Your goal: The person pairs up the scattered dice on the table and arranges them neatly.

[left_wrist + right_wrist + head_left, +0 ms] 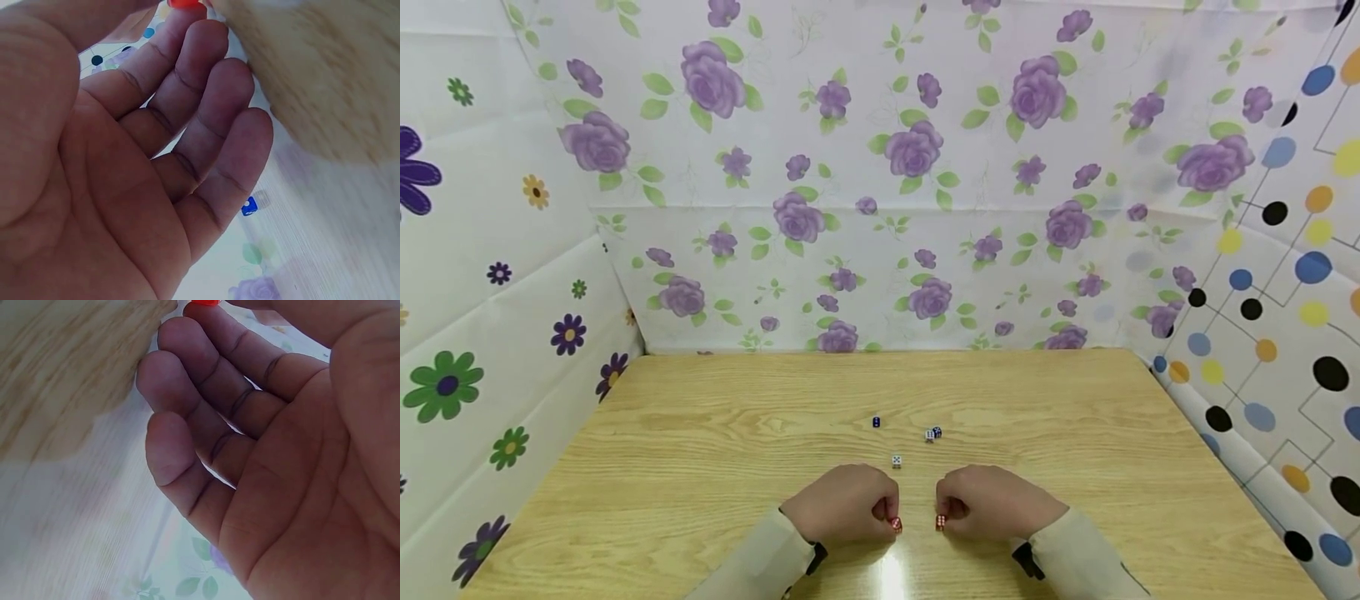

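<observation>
L-wrist view: prob. red die [185, 2] cut off.

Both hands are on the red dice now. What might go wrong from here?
1. The left hand pinches the left red die and the right hand the right red die; both are tiny, so either could slip or turn.
2. The near white die sits just beyond the left hand; a forward move might knock it.
3. The far white die and its blue neighbour sit so close that reaching for one might nudge the other.
</observation>
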Available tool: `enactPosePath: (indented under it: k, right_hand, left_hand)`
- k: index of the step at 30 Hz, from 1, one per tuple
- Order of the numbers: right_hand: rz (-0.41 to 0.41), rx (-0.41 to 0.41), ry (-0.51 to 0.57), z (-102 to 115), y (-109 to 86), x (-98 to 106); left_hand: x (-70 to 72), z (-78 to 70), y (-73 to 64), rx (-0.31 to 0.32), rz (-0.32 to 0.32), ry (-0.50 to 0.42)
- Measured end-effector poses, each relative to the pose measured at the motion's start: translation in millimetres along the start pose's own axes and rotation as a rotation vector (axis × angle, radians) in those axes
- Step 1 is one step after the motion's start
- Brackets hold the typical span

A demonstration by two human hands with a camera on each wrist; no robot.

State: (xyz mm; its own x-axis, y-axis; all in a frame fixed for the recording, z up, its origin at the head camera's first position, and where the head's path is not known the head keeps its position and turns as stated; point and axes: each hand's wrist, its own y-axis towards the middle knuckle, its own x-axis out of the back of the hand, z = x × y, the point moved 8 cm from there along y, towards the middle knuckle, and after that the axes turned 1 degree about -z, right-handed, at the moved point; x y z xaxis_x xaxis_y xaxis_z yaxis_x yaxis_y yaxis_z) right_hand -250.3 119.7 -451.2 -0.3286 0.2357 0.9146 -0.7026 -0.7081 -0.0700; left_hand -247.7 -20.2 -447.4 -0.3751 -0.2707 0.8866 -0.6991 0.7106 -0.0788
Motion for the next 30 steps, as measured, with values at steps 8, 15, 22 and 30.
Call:
enactPosePath:
  k: [8, 15, 22, 30]
  right_hand:
    - [0.007, -0.027, 0.056, -0.5, -4.2, 1.0]
    - [0.041, -0.07, 0.075, 1.8, -3.1, 4.5]
    - [0.05, -0.073, 0.062, 6.3, 0.5, 1.2]
    - [0.041, -0.054, 0.036, 10.4, 3.1, -1.0]
  left_hand:
    - [-2.8, -0.3, 0.5, 0.019, 0.017, -0.013]
    - [-0.3, -0.3, 0.1, 0.011, 0.001, -0.006]
    - [0.8, -0.5, -0.7, 0.002, -0.006, 0.012]
    - [-0.8, -3.7, 1.2, -0.018, -0.006, 0.024]
